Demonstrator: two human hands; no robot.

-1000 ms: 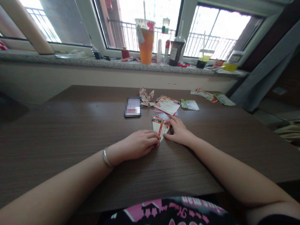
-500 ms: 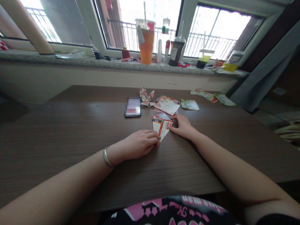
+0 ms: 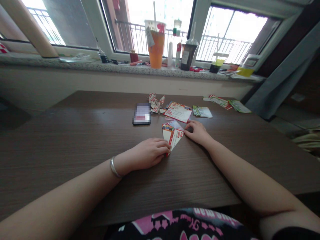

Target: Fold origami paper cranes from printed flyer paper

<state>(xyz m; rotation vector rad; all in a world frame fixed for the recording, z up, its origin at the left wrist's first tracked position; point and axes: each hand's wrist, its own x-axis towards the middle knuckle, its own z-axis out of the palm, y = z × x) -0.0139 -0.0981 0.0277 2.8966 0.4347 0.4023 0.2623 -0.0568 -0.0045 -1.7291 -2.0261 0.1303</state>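
Observation:
A printed sheet of paper (image 3: 176,136), white with red edges and folded to a kite-like point, lies on the table in front of me. My left hand (image 3: 151,151) has its curled fingers pressed on the paper's lower left corner. At the right edge, my right hand (image 3: 197,132) pinches the paper's side corner between thumb and fingers; the exact contact is small and hard to see. Just beyond lies a stack of printed sheets (image 3: 178,111) with red borders. Folded paper figures (image 3: 156,104) stand to its left.
A phone (image 3: 142,114) with a blurred screen lies left of the sheets. Green-edged cards (image 3: 203,112) and more paper strips (image 3: 220,101) lie to the right. On the windowsill (image 3: 112,67) stand an orange drink cup (image 3: 157,46), a dark cup (image 3: 188,55) and several small bottles.
My right hand has shifted slightly right, its fingers drawing together at the folded paper's right corner. The stack beyond has moved a touch. My left hand stays in place.

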